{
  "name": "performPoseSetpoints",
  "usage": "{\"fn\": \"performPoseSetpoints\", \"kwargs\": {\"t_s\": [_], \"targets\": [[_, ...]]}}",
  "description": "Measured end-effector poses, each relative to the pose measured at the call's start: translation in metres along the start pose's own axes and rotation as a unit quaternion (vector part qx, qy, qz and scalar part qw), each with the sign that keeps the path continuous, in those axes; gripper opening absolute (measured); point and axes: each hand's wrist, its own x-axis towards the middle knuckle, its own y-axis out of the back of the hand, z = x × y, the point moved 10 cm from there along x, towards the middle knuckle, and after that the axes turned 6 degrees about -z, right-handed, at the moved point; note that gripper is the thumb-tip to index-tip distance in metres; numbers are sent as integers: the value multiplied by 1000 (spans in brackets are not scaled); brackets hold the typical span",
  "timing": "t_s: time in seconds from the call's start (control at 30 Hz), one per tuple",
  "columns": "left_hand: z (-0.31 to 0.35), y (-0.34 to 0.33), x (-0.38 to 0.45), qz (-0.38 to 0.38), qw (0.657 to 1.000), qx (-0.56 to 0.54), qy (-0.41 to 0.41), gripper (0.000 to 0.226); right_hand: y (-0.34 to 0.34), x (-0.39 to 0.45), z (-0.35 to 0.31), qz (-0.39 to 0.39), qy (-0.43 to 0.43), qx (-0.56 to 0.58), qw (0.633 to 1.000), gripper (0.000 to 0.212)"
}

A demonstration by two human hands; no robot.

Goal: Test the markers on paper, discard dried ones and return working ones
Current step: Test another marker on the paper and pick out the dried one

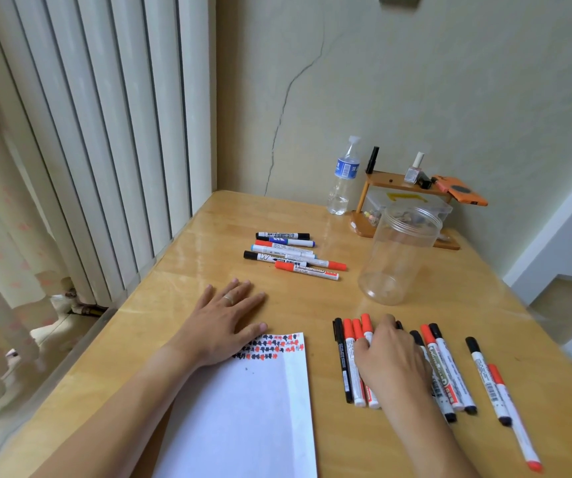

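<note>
A white sheet of paper (253, 408) lies in front of me, with rows of red and black test marks along its top edge. My left hand (224, 322) lies flat with straight fingers on the table and the paper's top left corner. A row of red- and black-capped markers (348, 360) lies to the right of the paper. My right hand (390, 357) rests on top of that row, fingers curled over a red-capped marker (366, 327). A second group of several markers (291, 253) lies further back. An empty clear plastic jar (398, 257) stands behind the row.
A water bottle (343, 177) and a small wooden shelf (405, 188) with little bottles and an orange object stand at the back by the wall. Two more markers (498, 384) lie at the far right. A radiator (105, 132) runs along the table's left edge.
</note>
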Motion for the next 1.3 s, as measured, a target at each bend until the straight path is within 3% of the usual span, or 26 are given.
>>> {"fn": "performPoseSetpoints", "kwargs": {"t_s": [0.5, 0.6, 0.7, 0.87, 0.93, 1.07, 1.3], "targets": [[3, 5, -1, 33, 999, 0, 9, 91, 12, -4, -10, 64, -6, -26, 998, 45], [3, 6, -1, 31, 999, -22, 6, 78, 22, 5, -29, 80, 32, -13, 996, 41], [-1, 9, 1, 40, 997, -63, 6, 59, 25, 25, -67, 85, 121, 13, 989, 22], [-7, 10, 4, 61, 993, -104, 0, 61, 17, 60, -131, 98, 241, -11, 965, 15], [-7, 12, 4, 65, 992, -109, -1, 62, 11, 77, -143, 102, 252, -21, 962, 17], [-9, 14, 2, 84, 989, -119, -1, 43, 0, 99, -147, 102, 242, -36, 964, 18], [-9, 15, 3, 101, 989, -112, -4, 40, -15, 105, -146, 83, 251, -68, 962, 28]]}}
